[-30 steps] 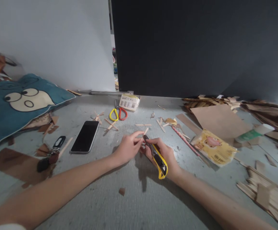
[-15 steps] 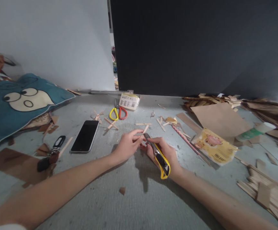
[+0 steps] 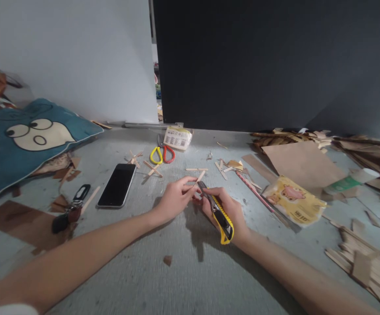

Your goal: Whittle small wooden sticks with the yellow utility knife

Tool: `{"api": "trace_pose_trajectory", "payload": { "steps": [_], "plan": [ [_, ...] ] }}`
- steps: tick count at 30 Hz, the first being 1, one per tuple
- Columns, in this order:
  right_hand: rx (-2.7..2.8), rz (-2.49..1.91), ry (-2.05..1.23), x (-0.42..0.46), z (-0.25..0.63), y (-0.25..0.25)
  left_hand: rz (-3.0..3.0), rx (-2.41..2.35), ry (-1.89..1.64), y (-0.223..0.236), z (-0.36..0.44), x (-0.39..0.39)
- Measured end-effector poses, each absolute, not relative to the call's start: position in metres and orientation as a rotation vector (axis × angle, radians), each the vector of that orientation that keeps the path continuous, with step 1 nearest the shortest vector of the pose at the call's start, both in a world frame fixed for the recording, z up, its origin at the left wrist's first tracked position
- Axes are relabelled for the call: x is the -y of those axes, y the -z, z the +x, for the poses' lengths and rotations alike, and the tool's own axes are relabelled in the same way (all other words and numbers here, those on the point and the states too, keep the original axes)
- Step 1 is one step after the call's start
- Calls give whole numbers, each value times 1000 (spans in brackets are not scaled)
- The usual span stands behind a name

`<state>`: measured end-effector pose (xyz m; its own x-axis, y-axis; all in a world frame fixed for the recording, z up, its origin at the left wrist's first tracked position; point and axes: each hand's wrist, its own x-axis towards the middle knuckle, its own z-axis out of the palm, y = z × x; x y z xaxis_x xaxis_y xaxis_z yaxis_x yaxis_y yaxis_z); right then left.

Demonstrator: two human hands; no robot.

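Observation:
My right hand (image 3: 227,212) grips a yellow and black utility knife (image 3: 218,213), its blade end pointing up-left toward a thin wooden stick (image 3: 200,176). My left hand (image 3: 174,199) pinches that stick between thumb and fingers and holds it down on the grey floor (image 3: 190,271). The knife tip meets the stick just beside my left fingertips. Both hands sit close together at the middle of the view.
A black phone (image 3: 117,185) lies to the left, keys (image 3: 70,211) farther left, a blue cushion (image 3: 29,140) beyond. Yellow and red scissors (image 3: 162,154), loose sticks (image 3: 221,169), a pencil (image 3: 253,194), a yellow packet (image 3: 293,200), brown cardboard (image 3: 299,164) and stacked sticks (image 3: 365,264) lie right.
The knife and my right hand have shifted slightly down and right along the stick. My left hand keeps its pinch in nearly the same place.

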<state>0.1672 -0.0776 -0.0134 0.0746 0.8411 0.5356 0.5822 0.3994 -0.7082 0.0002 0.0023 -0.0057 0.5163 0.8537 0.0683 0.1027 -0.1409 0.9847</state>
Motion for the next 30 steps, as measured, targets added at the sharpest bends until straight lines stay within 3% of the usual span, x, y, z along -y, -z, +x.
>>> {"api": "trace_pose_trajectory", "payload": {
  "steps": [30],
  "plan": [
    [1492, -1279, -491, 74, 168, 18, 1475, -758, -760, 10, 2, -5]
  ]
}}
